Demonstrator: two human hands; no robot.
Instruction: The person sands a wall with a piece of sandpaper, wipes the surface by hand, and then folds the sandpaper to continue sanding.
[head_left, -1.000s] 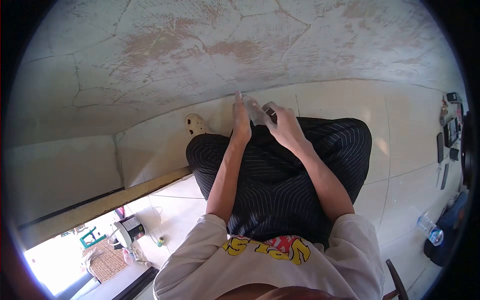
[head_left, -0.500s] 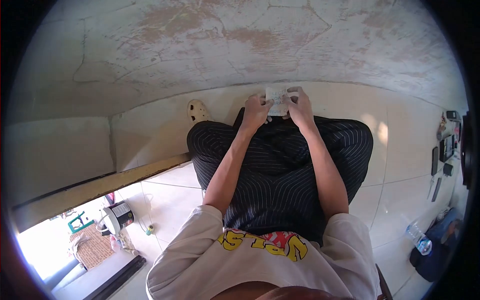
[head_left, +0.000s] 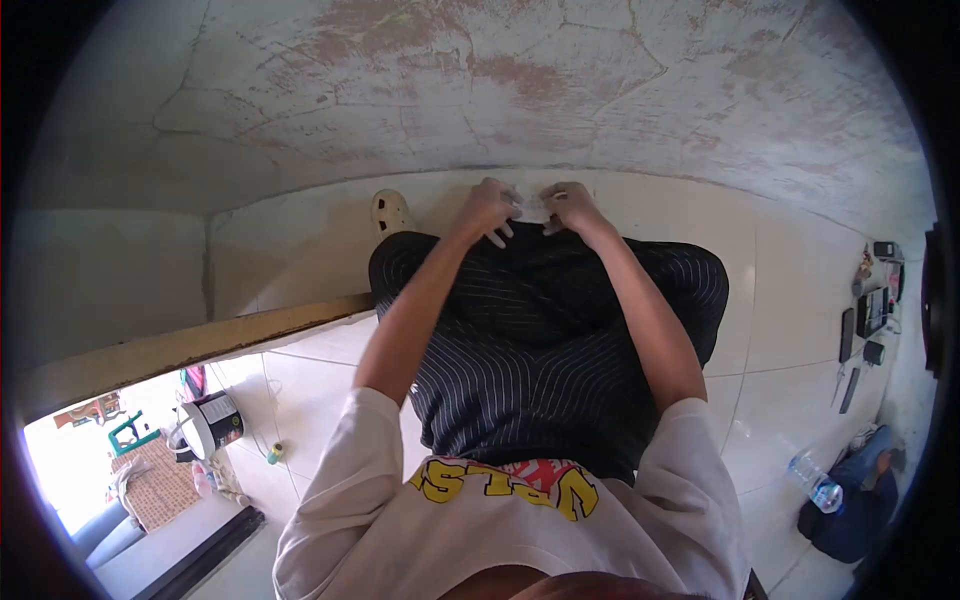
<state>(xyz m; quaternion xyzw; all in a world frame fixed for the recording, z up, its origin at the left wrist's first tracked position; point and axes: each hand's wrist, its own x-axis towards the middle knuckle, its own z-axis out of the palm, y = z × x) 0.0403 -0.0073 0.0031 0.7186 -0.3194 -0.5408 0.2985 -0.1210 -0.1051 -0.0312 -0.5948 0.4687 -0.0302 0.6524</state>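
Note:
A pale sheet of sandpaper [head_left: 533, 208] lies between my two hands, low in front of the wall and just past my crossed legs. My left hand [head_left: 487, 208] has its fingertips at the sheet's left edge, with its thumb pointing down. On the other side, my right hand [head_left: 573, 207] pinches the right edge with bent fingers. Whitish dust covers the fingers of both hands. The sheet looks foreshortened, and its print is hard to make out.
A patchy, cracked wall [head_left: 480, 90] rises close ahead. A beige clog [head_left: 389, 212] shows by my left knee. At left stand a wooden edge [head_left: 200, 345] and a bucket [head_left: 212, 424]. A water bottle [head_left: 817, 484], a seated person [head_left: 850, 510] and small dark devices [head_left: 872, 312] are at right.
My hands have moved apart, with the left shifting left and the right slightly left. The sheet, upright with blue print showing before, now appears lower and smaller. My view has shifted slightly.

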